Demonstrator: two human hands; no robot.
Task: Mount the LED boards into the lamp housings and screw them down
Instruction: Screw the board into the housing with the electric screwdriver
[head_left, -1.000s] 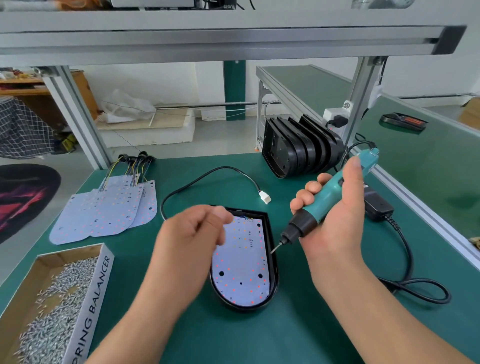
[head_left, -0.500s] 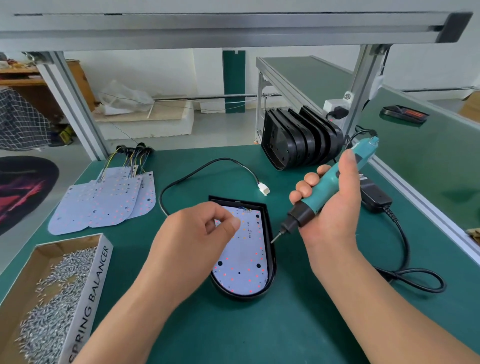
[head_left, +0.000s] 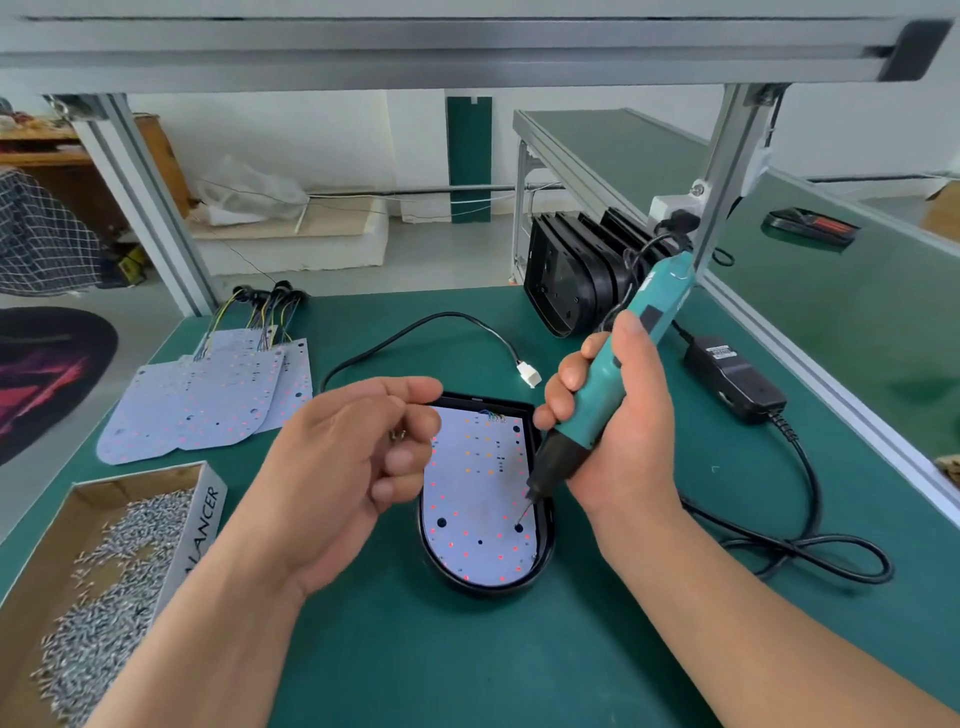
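A black lamp housing (head_left: 545, 551) lies on the green mat with a white LED board (head_left: 480, 483) seated inside it. My right hand (head_left: 618, 436) grips a teal electric screwdriver (head_left: 608, 384), tilted, with its bit tip down at a hole near the board's lower right. My left hand (head_left: 343, 467) hovers over the housing's left side with fingers curled, holding small screws (head_left: 399, 435) between the fingertips. A black cable with a white connector (head_left: 529, 374) runs from the housing's top.
A cardboard box of screws (head_left: 104, 582) sits at the front left. Spare LED boards (head_left: 208, 400) with wires lie behind it. Stacked black housings (head_left: 571, 280) stand at the back right. The screwdriver's power adapter (head_left: 732, 379) and looped cord (head_left: 810, 556) lie to the right.
The screwdriver tip has moved down and inward from the housing's right rim onto the board's lower right hole. My left hand has lifted slightly and turned, showing screws at its fingertips.
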